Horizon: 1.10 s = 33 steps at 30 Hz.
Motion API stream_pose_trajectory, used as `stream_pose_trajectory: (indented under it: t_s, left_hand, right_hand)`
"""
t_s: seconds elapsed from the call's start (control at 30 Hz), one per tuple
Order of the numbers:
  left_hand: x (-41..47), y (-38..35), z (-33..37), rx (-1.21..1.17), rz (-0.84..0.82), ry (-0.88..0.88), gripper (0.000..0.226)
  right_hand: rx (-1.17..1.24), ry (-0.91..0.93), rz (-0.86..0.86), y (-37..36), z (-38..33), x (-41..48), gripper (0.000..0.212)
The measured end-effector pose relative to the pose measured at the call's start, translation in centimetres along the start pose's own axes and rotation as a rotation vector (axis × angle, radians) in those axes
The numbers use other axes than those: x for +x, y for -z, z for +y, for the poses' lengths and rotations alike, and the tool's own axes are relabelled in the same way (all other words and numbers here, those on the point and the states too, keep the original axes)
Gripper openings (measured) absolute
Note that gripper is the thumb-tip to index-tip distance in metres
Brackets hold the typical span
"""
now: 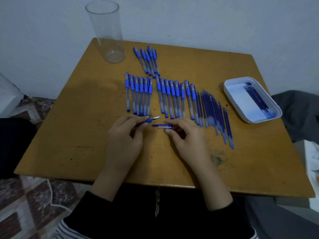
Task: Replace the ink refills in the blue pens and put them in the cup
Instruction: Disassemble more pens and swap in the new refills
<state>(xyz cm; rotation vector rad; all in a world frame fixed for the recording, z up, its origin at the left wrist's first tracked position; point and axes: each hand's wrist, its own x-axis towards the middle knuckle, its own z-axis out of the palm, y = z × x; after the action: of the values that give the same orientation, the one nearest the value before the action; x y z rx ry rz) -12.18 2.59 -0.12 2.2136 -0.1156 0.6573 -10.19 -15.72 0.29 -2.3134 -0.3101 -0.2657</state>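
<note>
My left hand [126, 135] grips an uncapped blue pen [151, 120], its metal tip pointing right. My right hand [184, 133] pinches the pen's clear cap [163, 126] with its blue clip, a short gap from the tip. Two rows of capped blue pens [156, 97] lie just beyond my hands, with a smaller bunch of pens [148, 60] behind them. Several loose blue refills [214, 114] lie in a fan to the right. A tall clear cup [108, 33] stands empty at the table's far left corner.
The brown wooden table [82, 135] holds a white tray [231, 94] at the right with several dark refills in it. A blue ink stain marks the wood near my right wrist. A patterned rug lies on the floor at left.
</note>
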Motion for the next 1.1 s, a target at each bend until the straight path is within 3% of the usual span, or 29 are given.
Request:
stream_pose_trajectory:
  t_s: [0.23, 0.53, 0.87, 1.1]
  left_hand:
    - [0.0, -0.1, 0.0, -0.012, -0.020, -0.006, 0.019]
    - [-0.2, -0.1, 0.1, -0.013, -0.062, -0.047, 0.019]
    - [-0.2, -0.3, -0.2, -0.010, -0.108, -0.124, 0.023]
    - [-0.4, -0.4, 0.2, -0.085, -0.018, -0.149, 0.022]
  right_hand:
    - [0.018, 0.004, 0.023, 0.0, 0.3, 0.1, 0.018]
    - [0.256, -0.120, 0.126, 0.6, 0.3, -0.3, 0.018]
    - [0.293, 0.077, 0.153, 0.7, 0.4, -0.3, 0.019]
    - [0.781, -0.126, 0.234, 0.1, -1.9, -1.0, 0.020]
